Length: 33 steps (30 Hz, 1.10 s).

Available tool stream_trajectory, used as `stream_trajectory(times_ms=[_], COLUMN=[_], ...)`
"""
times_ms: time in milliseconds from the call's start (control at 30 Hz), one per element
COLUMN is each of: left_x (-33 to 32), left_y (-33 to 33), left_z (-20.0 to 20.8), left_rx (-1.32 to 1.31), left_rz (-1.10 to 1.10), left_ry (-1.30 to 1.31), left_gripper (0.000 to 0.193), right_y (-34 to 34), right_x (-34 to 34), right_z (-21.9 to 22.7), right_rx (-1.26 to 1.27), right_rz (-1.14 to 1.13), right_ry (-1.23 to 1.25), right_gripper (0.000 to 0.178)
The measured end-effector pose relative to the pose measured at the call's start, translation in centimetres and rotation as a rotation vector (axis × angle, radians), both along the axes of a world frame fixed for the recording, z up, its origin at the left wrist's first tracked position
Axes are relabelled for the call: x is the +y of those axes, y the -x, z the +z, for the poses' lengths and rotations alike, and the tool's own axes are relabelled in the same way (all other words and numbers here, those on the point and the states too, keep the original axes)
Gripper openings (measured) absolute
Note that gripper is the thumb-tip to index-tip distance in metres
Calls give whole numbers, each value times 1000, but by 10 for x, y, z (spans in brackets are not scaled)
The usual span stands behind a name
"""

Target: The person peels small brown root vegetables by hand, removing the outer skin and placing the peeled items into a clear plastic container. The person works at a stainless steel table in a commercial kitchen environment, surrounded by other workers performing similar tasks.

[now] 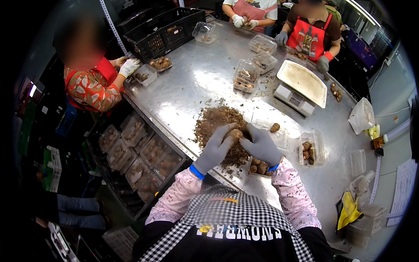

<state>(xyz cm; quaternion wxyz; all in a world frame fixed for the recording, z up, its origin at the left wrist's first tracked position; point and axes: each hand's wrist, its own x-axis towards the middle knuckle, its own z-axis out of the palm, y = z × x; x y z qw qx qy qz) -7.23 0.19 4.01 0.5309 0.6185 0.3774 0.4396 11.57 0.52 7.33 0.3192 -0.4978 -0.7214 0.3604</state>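
Observation:
A small brown taro (235, 134) is held between my gloved hands above a pile of brown peelings (211, 120). My left hand (217, 146) grips it from the left with the fingers curled round it. From the right, my right hand (263, 144) closes on the same taro, thumb and fingers against its side. Partly under my right wrist is a clear tray (260, 168) with several taros. Beyond that hand, an open clear box (279, 136) has a single taro (275, 127) at its edge.
A scale (301, 87) with a wide pan stands ahead right. Another clear box (312, 148) of taros is on the right; filled boxes (246, 75) are stacked farther off. A black crate (139, 157) of packed boxes sits lower left. Several co-workers (314, 37) stand around the metal table (183, 87).

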Motion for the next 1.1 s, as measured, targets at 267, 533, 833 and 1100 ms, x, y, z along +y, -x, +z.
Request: stream_trajectory(times_ms=[267,533,833,1100], left_x=[-3,5,-7,5], left_y=[12,9,2,5], left_z=[-7,-37,-13,-42], left_rx=[39,431,129,243], left_rz=[-100,110,41,34], left_ry=[-179,-508,-169,-350], left_gripper=[40,53,62,58], right_y=[-2,3,-2,-1], right_x=[-2,2,4,3], right_z=[-10,-1,-11,-31], right_rx=[84,5,95,169], right_rz=[13,59,-33,-68], right_ry=[63,92,242,102], right_gripper=[29,35,34,25])
